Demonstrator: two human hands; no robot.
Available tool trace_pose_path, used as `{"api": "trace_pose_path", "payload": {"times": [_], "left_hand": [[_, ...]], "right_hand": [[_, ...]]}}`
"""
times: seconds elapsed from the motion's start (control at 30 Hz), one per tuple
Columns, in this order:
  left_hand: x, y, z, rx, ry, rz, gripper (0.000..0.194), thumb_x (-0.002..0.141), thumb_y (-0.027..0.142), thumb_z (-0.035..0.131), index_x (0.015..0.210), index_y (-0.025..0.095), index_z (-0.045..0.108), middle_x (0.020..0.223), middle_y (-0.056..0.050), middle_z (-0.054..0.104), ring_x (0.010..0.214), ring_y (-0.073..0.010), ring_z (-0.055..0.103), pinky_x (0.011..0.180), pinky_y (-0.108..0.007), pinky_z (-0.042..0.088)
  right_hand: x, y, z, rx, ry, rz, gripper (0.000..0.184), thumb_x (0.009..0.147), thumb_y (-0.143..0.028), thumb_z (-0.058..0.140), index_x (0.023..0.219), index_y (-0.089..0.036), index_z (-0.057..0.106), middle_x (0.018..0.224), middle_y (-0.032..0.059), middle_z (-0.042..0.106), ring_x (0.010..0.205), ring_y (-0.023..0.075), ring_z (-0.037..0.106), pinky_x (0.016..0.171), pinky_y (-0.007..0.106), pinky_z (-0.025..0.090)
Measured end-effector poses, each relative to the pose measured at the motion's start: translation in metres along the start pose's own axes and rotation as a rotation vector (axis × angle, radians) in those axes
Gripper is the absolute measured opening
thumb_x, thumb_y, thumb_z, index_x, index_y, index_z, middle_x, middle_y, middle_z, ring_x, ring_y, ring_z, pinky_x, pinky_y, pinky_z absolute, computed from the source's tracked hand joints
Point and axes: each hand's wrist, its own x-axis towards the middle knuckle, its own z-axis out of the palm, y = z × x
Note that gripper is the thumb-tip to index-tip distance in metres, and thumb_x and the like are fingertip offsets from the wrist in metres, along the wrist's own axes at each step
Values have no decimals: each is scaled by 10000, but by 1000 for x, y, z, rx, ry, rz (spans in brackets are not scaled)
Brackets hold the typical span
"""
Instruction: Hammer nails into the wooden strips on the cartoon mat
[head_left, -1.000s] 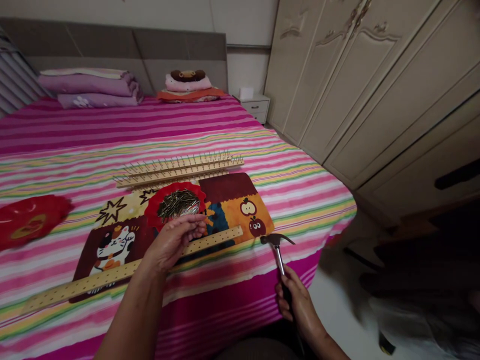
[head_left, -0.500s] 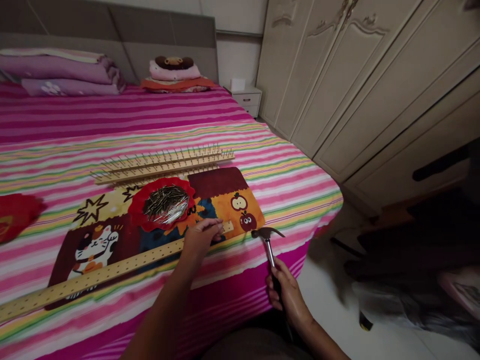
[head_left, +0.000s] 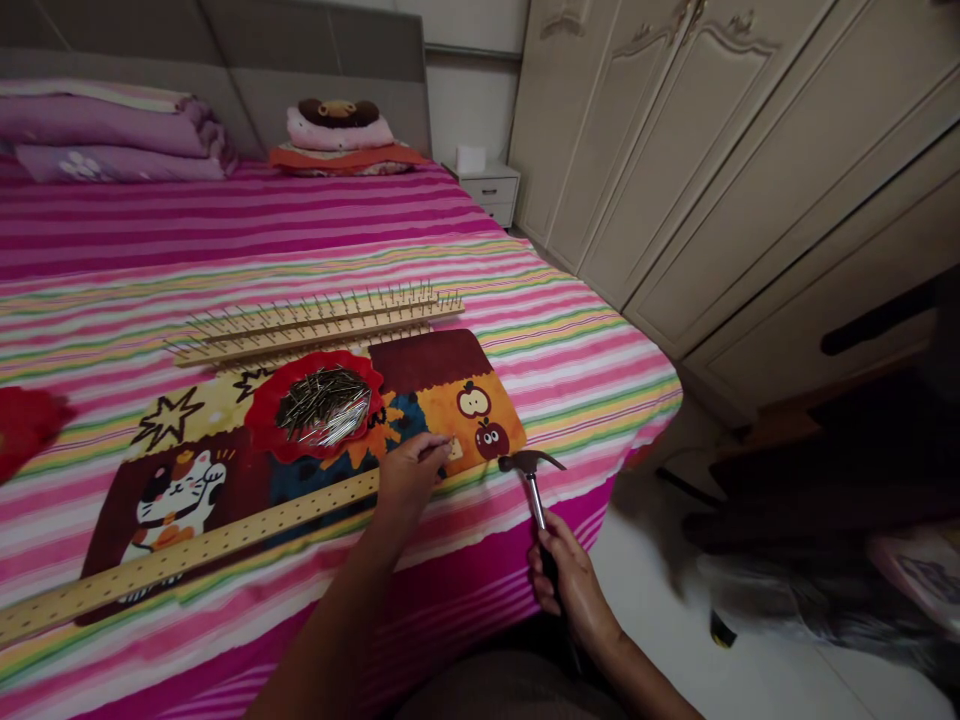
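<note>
My right hand (head_left: 566, 570) is wrapped round the black grip of a claw hammer (head_left: 535, 490), its head up and level with the bed's near edge. My left hand (head_left: 411, 475) is at the right end of a long wooden strip (head_left: 247, 530) with rows of small holes. Its thumb and fingers are pinched together over the strip; what is between them is too small to make out. A red scalloped bowl (head_left: 259, 425) stands behind that hand, holding a heap of metal nails (head_left: 326, 400). Strip and bowl rest on a patterned mat (head_left: 431, 355) with a cat and apples.
Behind the bowl lie wooden strips (head_left: 322, 330) bristling with upright nails. A red item (head_left: 26, 425) is at the left edge. Folded bedding (head_left: 112, 140) and a small pile of pillows (head_left: 341, 135) sit by the headboard. Wardrobes (head_left: 675, 180) line the right side.
The view has shifted slightly, so the bed and mat sit a little further left. Both hands hold nearly the same pose; the hammer stays in the right hand.
</note>
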Motion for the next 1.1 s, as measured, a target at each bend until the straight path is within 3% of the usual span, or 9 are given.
{"api": "trace_pose_path", "payload": {"times": [0.17,0.3,0.53,0.77,0.93,1.0,1.1], "left_hand": [[2,-7,2,64,0,57,211,674,312,577,814,199,688,686,13,678,568,-105,582,467,-195,453],[5,-14,2,248,24,264,146,708,290,559,763,231,681,829,16,695,700,-124,612,602,-232,477],[2,-17,5,469,24,464,166,781,276,509,711,221,649,768,12,641,774,-123,587,734,-238,429],[1,-17,8,517,17,497,193,807,264,477,710,200,632,746,-3,605,741,-124,566,716,-247,409],[2,-20,8,529,15,532,198,810,245,473,694,201,627,751,-9,617,753,-126,564,710,-243,407],[2,-21,8,533,25,539,193,812,237,473,699,200,625,754,-9,616,753,-125,563,708,-241,405],[2,-24,9,543,31,543,181,816,229,477,713,199,623,754,-7,611,749,-125,561,702,-241,402]], "right_hand": [[1,1,-1,5,-4,-9,480,717,-413,604,1140,-263,433,534,-93,480,332,33,318,311,108,163],[2,2,-1,5,-22,-20,485,707,-432,608,1123,-259,429,533,-94,477,329,37,319,308,112,157],[-7,-6,6,-138,-20,-65,534,739,-436,564,1213,-228,435,534,-92,451,336,41,289,323,146,170],[-24,-44,19,-415,-71,-299,519,798,-420,508,1256,-176,509,598,-41,495,408,78,358,369,201,259],[-40,-74,31,-662,-136,-510,439,845,-369,459,1243,-202,543,641,-18,499,535,113,430,483,214,358],[-44,-80,34,-749,-143,-607,424,862,-350,442,1255,-219,534,657,-14,497,574,122,439,524,219,373],[-43,-83,38,-808,-208,-630,420,890,-332,398,1283,-225,498,645,-20,468,565,120,423,522,219,362]]}}
